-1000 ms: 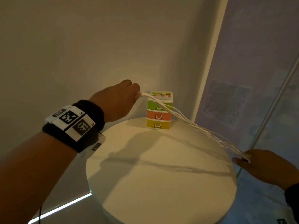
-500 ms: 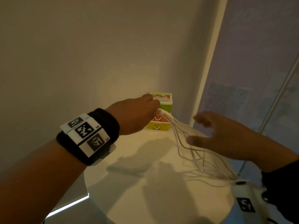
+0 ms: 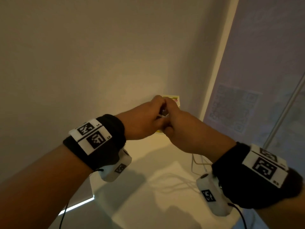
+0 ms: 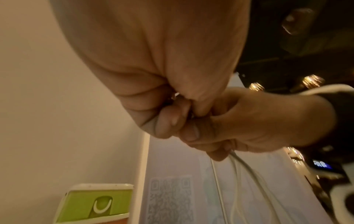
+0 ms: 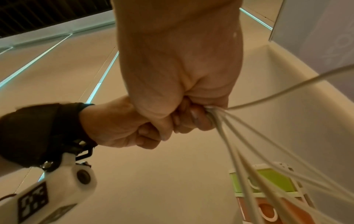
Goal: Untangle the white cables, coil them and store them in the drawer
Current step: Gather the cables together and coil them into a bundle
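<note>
Both hands meet in the air in front of the small drawer unit (image 3: 173, 98), which has a green top drawer (image 4: 99, 203) and an orange one (image 5: 266, 210) below it. My left hand (image 3: 156, 114) has its fingers curled and pinches the gathered end of the white cables (image 5: 247, 145). Pressed against it, my right hand (image 3: 169, 114) grips the same bundle in a fist. Several strands fan out below the right fist and hang slack toward the table (image 3: 145, 199). A few loops (image 3: 195, 162) show under my right forearm. The hands hide most of the drawer fronts in the head view.
The round white table stands in a corner, with a plain wall behind and to the left. A frosted panel with a QR code (image 3: 231, 111) and a metal pole (image 3: 283, 111) are on the right. The table's left edge (image 3: 92, 187) drops off to the floor.
The cables were stretched taut between the hands, then went slack. My right hand swung up and left to join the left hand, and both now hold the bundle together.
</note>
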Motion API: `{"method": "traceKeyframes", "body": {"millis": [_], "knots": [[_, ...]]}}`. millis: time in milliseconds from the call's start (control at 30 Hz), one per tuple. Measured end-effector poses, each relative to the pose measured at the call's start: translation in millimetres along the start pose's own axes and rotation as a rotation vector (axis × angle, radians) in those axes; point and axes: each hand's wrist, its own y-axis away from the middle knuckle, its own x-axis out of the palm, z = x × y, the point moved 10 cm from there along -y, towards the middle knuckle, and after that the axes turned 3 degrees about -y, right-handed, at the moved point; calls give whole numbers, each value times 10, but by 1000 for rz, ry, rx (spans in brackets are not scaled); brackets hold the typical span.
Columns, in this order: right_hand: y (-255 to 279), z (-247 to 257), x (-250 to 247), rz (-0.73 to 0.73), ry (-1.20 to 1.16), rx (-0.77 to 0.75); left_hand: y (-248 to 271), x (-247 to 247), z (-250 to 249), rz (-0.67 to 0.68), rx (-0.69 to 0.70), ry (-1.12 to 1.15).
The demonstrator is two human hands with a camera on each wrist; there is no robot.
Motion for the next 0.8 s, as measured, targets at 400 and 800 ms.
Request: {"method": "traceKeyframes", "body": {"millis": [400,800], "knots": [[-213,-38,-414,-400,-450,59,123,327,-67,112,-39,833],[-52,-351,-576,-573,-965,206,87,438,-170,173,-25,744]]}}
